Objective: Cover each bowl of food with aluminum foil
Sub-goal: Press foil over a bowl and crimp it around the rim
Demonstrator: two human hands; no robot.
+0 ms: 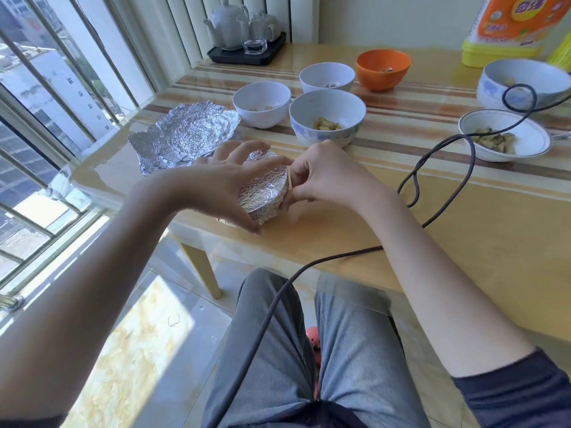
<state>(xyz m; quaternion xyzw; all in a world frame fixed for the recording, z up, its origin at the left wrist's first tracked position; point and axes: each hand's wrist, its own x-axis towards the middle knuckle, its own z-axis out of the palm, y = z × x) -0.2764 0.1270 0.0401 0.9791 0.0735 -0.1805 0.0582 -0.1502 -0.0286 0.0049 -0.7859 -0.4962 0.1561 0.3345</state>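
Fingers of the left hand (228,177) spread and curl around the round foil-wrapped bowl (262,189), tilted at the wooden table's (463,230) edge; right hand (321,174) fingertips pinch a thin yellowish rubber band (289,180) against its rim.

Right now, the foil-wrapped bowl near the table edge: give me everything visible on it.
The foil-wrapped bowl is covered in crinkled silver foil pressed flat across the top and folded down the sides. It is tilted, top facing the camera, at the near edge of the table. The left hand spans it; the right hand stretches a rubber band at its rim.
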